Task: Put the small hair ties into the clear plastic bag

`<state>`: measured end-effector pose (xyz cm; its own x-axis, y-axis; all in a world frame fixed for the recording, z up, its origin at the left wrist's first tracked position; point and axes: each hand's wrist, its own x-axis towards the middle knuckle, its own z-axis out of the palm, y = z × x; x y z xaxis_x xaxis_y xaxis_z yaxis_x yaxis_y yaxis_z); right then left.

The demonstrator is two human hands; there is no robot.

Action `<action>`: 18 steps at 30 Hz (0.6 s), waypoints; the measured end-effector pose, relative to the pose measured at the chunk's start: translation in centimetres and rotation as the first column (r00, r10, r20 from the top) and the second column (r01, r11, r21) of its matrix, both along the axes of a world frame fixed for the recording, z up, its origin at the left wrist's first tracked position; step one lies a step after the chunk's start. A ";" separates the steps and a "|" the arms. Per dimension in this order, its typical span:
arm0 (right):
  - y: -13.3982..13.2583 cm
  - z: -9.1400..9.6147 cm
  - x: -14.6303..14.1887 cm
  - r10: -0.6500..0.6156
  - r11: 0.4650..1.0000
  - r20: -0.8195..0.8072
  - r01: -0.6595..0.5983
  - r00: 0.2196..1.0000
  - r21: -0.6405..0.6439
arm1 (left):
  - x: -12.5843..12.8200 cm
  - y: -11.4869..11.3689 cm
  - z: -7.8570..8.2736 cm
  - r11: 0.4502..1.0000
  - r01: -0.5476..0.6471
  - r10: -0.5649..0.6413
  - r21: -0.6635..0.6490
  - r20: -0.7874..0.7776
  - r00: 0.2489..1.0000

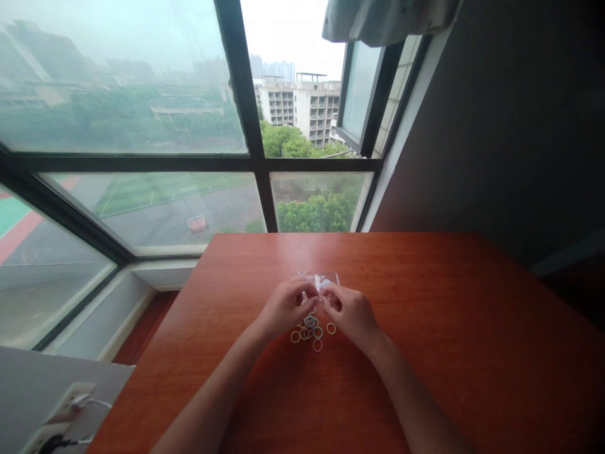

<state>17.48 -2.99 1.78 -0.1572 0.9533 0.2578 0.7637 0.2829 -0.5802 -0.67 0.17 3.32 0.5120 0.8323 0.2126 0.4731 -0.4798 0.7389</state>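
Both my hands meet over the middle of the table, fingertips almost touching. My left hand [287, 306] is closed in a pinch at the near edge of a small clear plastic bag [334, 277]. From the other side, my right hand [353, 314] pinches the same edge, thumb against forefinger. The bag has a whitish patch and is partly hidden behind the fingers. Just below the hands lies a loose pile of small pale rings [309, 323], which look like hair ties in grey, yellow and pink tones. One yellowish ring [331, 328] lies apart, under my right hand.
The reddish-brown wooden table [454, 328] extends widely to the right. Beyond its far edge stands a dark-framed window [189, 165], with one pane [363, 94] swung outward. Wall sockets with plugs [80, 402] are at the lower left, and a grey curtain [387, 22] hangs above.
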 end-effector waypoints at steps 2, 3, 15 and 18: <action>-0.1 0.0 -0.1 0.006 1.000 0.014 -0.007 1.000 0.018 | 0.1 0.0 -0.2 1.000 0.002 -0.002 -0.008 -0.001 1.000; -0.1 0.0 -0.1 0.010 1.000 0.020 -0.010 1.000 0.023 | 0.2 0.0 -0.3 1.000 0.001 -0.001 -0.008 -0.003 1.000; -0.1 0.6 -0.3 0.037 0.998 0.106 -0.030 0.994 -0.064 | -0.4 1.4 -1.5 0.902 -0.341 0.376 0.265 -0.095 0.922; -0.3 0.6 -0.4 0.058 0.996 0.118 -0.049 0.991 -0.079 | -0.6 1.6 -1.8 0.890 -0.353 0.400 0.290 -0.121 0.908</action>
